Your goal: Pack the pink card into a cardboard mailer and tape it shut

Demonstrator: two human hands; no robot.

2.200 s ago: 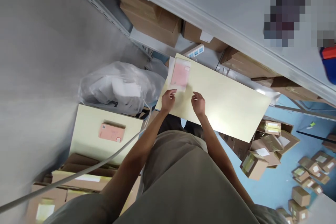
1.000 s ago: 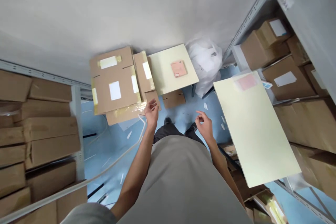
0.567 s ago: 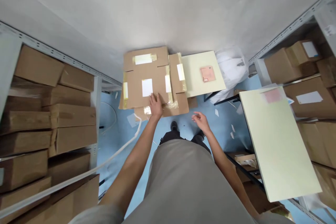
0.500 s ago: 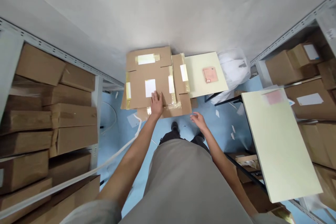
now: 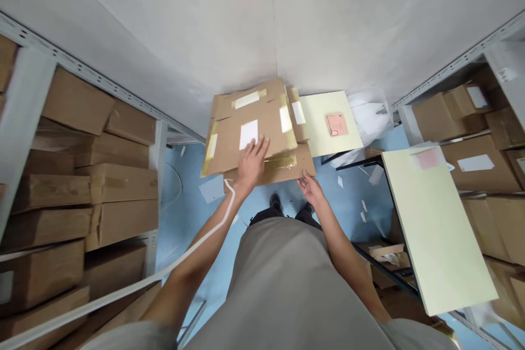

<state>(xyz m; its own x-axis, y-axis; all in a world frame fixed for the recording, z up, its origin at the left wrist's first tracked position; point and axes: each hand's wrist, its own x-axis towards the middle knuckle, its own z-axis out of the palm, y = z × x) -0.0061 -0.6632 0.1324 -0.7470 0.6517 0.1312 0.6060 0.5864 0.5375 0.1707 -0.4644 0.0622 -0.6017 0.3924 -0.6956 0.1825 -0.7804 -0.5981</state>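
Note:
A big taped cardboard box (image 5: 240, 134) with white labels stands against the wall ahead of me. My left hand (image 5: 252, 161) lies on its top flap with fingers spread, next to a white label (image 5: 248, 134). That flap is tilted up. My right hand (image 5: 310, 188) is open at the box's near right corner, at the lower flap (image 5: 283, 167), fingers loosely apart. Neither hand holds anything.
A small cream table (image 5: 324, 128) right of the box carries a pink case (image 5: 336, 124). A long cream table (image 5: 435, 224) runs along the right with a pink packet (image 5: 427, 158). Shelves of cardboard boxes (image 5: 82, 175) flank both sides. A white bag (image 5: 371, 112) sits behind. A white cable (image 5: 123, 290) hangs at left.
I turned away from the long table toward the taped box. My left hand moved onto its top flap, which has tilted up. My right hand came forward to the box's near corner.

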